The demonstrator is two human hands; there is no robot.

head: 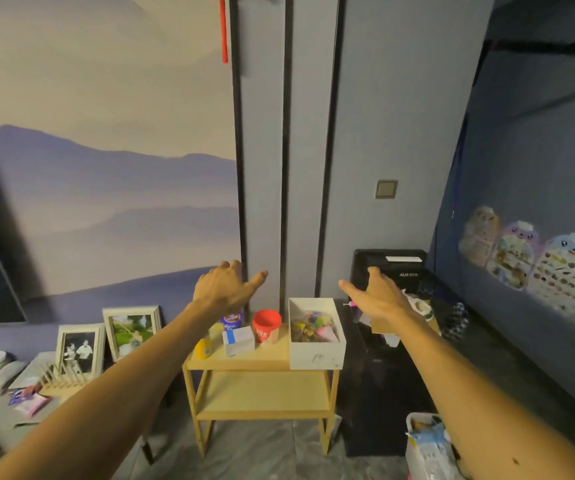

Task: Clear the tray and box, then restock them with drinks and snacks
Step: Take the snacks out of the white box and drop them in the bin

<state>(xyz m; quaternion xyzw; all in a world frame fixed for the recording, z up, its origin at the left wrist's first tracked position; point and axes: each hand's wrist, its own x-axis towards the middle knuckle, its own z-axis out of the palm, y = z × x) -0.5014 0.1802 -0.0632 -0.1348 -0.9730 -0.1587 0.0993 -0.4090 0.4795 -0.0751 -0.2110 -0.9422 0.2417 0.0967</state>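
Note:
A white box holding several colourful wrapped snacks stands on the right end of a small wooden two-tier stand. Left of it on the same top stand a red cup, a white and blue carton, a yellow bottle and a purple-labelled tub, partly hidden by my left forearm. My left hand hovers above those items with fingers spread and nothing in it. My right hand reaches out to the right of the box, also spread and holding nothing.
Two framed photos lean on the wall at left, near a wooden rack and packets on a grey table. A black appliance and clutter sit on a dark unit at right. A plastic bag of items lies on the floor.

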